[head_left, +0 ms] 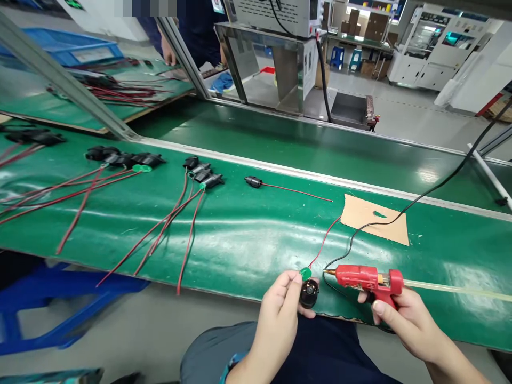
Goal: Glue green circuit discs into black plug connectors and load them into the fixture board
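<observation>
My left hand point(282, 301) is closed around a round black plastic housing point(309, 294). Thumb and finger pinch a small green disc point(305, 273) at the housing's upper edge, and a thin red wire point(325, 240) runs up from it. My right hand point(408, 317) grips a red hot glue gun point(366, 278) by its handle. The brass nozzle points left, a short gap from the green disc. A pale glue stick point(452, 288) sticks out of the gun's back end. Whether glue is on the disc cannot be made out.
A cardboard piece point(376, 220) lies beyond the gun, crossed by a black power cord point(448, 178). One black connector point(253, 182) with red wire lies mid-table; wired connector clusters point(204, 173) lie leftward. A metal frame post point(80, 80) slants at left. Behind it stands another person point(196, 37).
</observation>
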### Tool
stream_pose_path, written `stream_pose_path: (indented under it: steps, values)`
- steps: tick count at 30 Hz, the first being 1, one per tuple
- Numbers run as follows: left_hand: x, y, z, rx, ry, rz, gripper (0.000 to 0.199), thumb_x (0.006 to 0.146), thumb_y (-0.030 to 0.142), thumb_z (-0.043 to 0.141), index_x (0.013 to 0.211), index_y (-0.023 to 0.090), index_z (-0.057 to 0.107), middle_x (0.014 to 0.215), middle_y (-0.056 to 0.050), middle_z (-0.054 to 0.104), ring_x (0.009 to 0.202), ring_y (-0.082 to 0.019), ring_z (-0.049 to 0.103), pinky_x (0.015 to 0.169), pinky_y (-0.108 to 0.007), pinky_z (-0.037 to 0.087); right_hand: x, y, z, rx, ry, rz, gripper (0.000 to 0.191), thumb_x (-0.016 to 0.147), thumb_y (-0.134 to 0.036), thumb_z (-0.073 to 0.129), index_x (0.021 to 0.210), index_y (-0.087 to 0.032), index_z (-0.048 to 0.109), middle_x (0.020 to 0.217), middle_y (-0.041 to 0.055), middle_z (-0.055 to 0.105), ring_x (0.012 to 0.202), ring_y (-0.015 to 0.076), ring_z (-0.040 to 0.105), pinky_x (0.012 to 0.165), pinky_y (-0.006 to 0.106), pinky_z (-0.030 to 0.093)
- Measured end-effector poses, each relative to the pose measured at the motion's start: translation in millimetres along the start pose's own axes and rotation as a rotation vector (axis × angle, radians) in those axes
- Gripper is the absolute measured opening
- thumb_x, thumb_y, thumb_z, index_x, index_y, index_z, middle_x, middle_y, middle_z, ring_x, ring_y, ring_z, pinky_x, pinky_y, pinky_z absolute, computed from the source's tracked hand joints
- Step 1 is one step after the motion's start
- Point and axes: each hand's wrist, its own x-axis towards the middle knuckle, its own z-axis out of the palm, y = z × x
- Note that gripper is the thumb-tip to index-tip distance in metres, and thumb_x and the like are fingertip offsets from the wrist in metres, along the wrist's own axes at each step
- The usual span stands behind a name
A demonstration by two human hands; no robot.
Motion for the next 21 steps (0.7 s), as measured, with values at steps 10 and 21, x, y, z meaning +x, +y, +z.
stream_pose_path:
  steps: [10,21]
  values:
    - [-4,1,2.8,0.069,-0.014,0.075,0.041,0.089,0.059,0.058,0.081,0.019,0.059,0.069,0.002,0.053,0.056,-0.013,0.056,0.052,-0.031,0.062,12,-19,8,-0.390,-0.095,-0.241,0.028,0.103,-0.024,0.050,0.129,-0.025,0.060,0.113,0.0074,0.068,0.104,0.0199,0.066,0.095,0.029,0.054]
    - [-8,3,2.8,0.060,-0.058,0.065,0.041,0.092,0.058,0.055,0.082,0.019,0.058,0.071,0.001,0.055,0.059,-0.014,0.057,0.053,-0.032,0.063,22,-24,11,-0.474,-0.139,-0.253,0.044,0.106,-0.026,0.045,0.149,-0.028,0.047,0.139,0.0079,0.062,0.125,0.0232,0.061,0.103,0.031,0.052]
